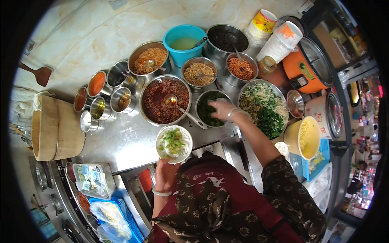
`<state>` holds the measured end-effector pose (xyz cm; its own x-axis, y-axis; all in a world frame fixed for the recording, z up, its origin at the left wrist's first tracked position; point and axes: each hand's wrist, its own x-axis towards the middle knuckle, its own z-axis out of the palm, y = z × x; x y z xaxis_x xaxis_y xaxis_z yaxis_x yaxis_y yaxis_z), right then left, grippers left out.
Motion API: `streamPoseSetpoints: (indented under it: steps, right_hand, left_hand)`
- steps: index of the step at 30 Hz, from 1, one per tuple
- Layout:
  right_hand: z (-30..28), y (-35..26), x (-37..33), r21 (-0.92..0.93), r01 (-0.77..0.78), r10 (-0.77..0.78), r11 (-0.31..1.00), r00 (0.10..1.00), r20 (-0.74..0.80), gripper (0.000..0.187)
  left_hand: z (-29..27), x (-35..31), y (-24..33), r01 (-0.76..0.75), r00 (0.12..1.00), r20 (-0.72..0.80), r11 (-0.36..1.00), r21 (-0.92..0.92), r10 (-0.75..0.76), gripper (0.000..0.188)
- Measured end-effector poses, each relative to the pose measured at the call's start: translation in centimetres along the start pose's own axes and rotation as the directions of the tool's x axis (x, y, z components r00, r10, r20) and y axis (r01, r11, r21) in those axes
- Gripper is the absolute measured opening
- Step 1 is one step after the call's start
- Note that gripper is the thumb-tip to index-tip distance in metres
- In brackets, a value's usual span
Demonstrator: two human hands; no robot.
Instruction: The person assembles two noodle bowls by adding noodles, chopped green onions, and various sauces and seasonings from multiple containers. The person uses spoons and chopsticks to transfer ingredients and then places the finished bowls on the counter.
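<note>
My left hand is closed on a white bowl at the near edge of the steel counter. In the bowl lie white strips topped with chopped pale green vegetable. My right hand, in a clear plastic glove, reaches into a steel bowl of dark green leaves. Its fingers curl together into the leaves, their tips partly hidden. Left of that bowl stands a large basin of dark red chili sauce with a ladle resting in it. To its right is a basin of chopped greens and pale bits.
Behind are pots of crushed nuts, peanuts and a turquoise bucket. Small seasoning pots and a wooden barrel stand left. An orange cooker, stacked paper bowls and a yellow tub are right.
</note>
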<state>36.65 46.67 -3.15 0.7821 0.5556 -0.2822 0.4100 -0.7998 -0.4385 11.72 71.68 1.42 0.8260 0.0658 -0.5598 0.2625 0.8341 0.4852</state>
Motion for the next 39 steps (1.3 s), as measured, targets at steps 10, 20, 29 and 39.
streamPoseSetpoints:
  steps: [10, 20, 29, 39]
  right_hand:
    - [1.6, 1.4, 3.2, 0.081, 0.083, -0.089, 0.993, 0.993, 0.083, 0.023]
    - [-1.0, -11.5, -0.5, 0.54, 0.289, -0.407, 0.791, 0.907, 0.111, 0.03]
    - [6.4, -14.1, 1.4, 0.438, 0.153, -0.233, 0.886, 0.963, 0.134, 0.027]
    - [8.7, -18.8, -0.6, -0.135, 0.294, -0.292, 0.946, 0.956, 0.033, 0.012]
  left_hand:
    - [-5.2, -3.2, 0.8, -0.185, 0.979, -0.118, 0.971, -0.152, 0.168, 0.065]
    - [-9.8, -2.3, 2.2, -0.226, 0.973, -0.089, 0.95, -0.213, 0.212, 0.059]
    - [-10.9, -1.0, 1.5, -0.198, 0.977, -0.13, 0.95, -0.243, 0.17, 0.059]
    - [-11.1, -1.0, 1.5, -0.194, 0.981, -0.042, 0.956, -0.22, 0.19, 0.06]
